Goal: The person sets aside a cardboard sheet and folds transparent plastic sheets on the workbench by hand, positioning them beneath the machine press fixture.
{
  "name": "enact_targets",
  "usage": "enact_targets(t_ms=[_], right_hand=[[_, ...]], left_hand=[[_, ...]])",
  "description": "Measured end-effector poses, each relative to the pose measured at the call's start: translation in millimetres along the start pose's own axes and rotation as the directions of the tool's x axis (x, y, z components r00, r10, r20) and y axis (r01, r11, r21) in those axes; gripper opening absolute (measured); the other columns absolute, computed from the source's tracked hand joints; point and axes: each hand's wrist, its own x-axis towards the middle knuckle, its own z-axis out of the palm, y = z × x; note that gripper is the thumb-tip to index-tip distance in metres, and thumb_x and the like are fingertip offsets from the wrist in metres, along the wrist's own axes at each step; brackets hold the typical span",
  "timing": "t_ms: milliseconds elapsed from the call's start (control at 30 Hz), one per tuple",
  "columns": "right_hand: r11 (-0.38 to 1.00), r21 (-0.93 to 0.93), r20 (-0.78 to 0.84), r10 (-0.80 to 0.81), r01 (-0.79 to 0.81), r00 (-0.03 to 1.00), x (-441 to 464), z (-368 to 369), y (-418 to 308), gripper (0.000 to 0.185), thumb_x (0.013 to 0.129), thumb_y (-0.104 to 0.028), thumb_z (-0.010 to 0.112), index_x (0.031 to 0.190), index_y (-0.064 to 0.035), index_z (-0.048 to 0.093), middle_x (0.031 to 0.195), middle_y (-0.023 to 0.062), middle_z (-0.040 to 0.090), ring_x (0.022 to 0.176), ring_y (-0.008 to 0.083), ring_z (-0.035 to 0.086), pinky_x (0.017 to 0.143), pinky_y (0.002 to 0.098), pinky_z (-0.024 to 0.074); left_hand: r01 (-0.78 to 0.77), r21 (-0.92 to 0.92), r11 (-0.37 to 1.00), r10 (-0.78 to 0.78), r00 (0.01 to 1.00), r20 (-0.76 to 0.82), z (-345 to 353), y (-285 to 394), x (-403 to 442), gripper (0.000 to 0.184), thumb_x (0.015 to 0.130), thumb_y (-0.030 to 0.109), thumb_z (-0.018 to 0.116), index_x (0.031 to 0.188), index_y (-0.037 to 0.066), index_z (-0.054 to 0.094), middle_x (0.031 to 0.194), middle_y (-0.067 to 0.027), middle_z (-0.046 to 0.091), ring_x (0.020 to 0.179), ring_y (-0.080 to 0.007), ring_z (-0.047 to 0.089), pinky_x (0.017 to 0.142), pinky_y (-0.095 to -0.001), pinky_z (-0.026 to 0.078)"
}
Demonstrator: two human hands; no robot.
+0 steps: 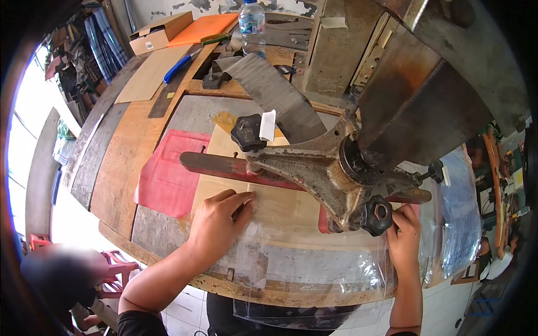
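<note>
A clear plastic sheet [322, 288] lies over the table's front part and hangs past its front edge. My left hand [216, 224] has its fingers bent at the sheet's left edge, thumb and index finger closed on it. At the sheet's right edge, my right hand [404, 238] is closed on the plastic; its fingertips are partly hidden by a black knob [378, 215]. Between and above my hands stands a heavy metal press head [314, 168] with spread arms and red-edged bars [241, 169]. Beneath it is a tan board [224, 187].
A pink sheet [171, 179] lies left of the press. Clear plastic [462, 218] is piled at the right. Farther back are a blue cutter [178, 68], a cardboard box [161, 32], an orange sheet [202, 29] and a water bottle [252, 28]. Another person [61, 280] is at lower left.
</note>
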Motion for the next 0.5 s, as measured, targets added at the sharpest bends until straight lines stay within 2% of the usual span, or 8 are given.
enact_targets(t_ms=[100,200,267,400,467,500], right_hand=[[1.0,0.002,0.006,0.017,-0.017,1.0,-0.3,-0.6,0.0,0.02,0.091,-0.003,0.071,0.11,-0.0034,0.077,0.086,0.0099,0.061,0.072,0.0211,0.061,0.063,0.0338,0.0467],[1.0,0.001,0.003,0.0,0.0,1.0,-1.0,0.6,3.4,0.02,0.091,-0.003,0.072,0.11,-0.003,0.077,0.087,0.01,0.061,0.073,0.0219,0.061,0.064,0.0342,0.0473],[0.999,0.039,-0.01,-0.006,0.007,1.0,-0.8,2.0,4.7,0.02,0.09,-0.003,0.072,0.11,-0.0031,0.077,0.087,0.0102,0.061,0.074,0.0225,0.062,0.066,0.0344,0.0476],[1.0,0.022,0.004,0.0,0.0,1.0,-2.0,1.4,6.6,0.021,0.09,-0.003,0.072,0.11,-0.0037,0.077,0.088,0.01,0.062,0.075,0.0225,0.062,0.066,0.0344,0.0477],[1.0,-0.002,-0.008,-0.013,0.013,1.0,-2.3,1.9,7.4,0.021,0.09,-0.003,0.072,0.11,-0.0043,0.077,0.087,0.0096,0.061,0.075,0.022,0.061,0.065,0.0339,0.0475],[1.0,0.0,-0.008,-0.013,0.013,1.0,-1.9,1.5,6.1,0.021,0.09,-0.003,0.072,0.11,-0.0043,0.077,0.087,0.0096,0.061,0.075,0.022,0.061,0.065,0.0339,0.0475]], left_hand=[[0.008,0.025,1.0,-0.008,1.0,0.019,-0.5,0.2,-0.3,0.022,0.09,0.012,0.074,0.109,0.001,0.075,0.082,-0.0163,0.069,0.063,-0.0271,0.065,0.063,-0.0351,0.052],[0.02,0.011,1.0,-0.02,1.0,0.013,-0.8,0.7,-0.9,0.024,0.091,0.013,0.07,0.112,0.001,0.073,0.085,-0.0159,0.07,0.069,-0.0315,0.069,0.065,-0.0391,0.055],[0.106,0.024,0.994,-0.106,0.994,0.007,-1.9,3.3,-1.3,0.028,0.09,0.016,0.073,0.114,0.001,0.073,0.081,-0.0148,0.071,0.066,-0.0283,0.069,0.064,-0.0377,0.055],[0.153,0.012,0.988,-0.153,0.988,-0.002,-2.6,5.6,-1.5,0.029,0.089,0.018,0.075,0.112,0.0,0.073,0.078,-0.0137,0.071,0.063,-0.0247,0.069,0.062,-0.0357,0.055],[0.186,-0.01,0.982,-0.186,0.982,0.01,-3.0,5.6,-0.5,0.031,0.087,0.019,0.079,0.112,0.001,0.075,0.077,-0.014,0.073,0.06,-0.0179,0.067,0.062,-0.031,0.054],[0.187,-0.009,0.982,-0.187,0.982,0.01,-3.3,5.5,-0.1,0.031,0.087,0.019,0.079,0.112,0.001,0.075,0.077,-0.014,0.073,0.06,-0.0179,0.067,0.062,-0.031,0.054]])
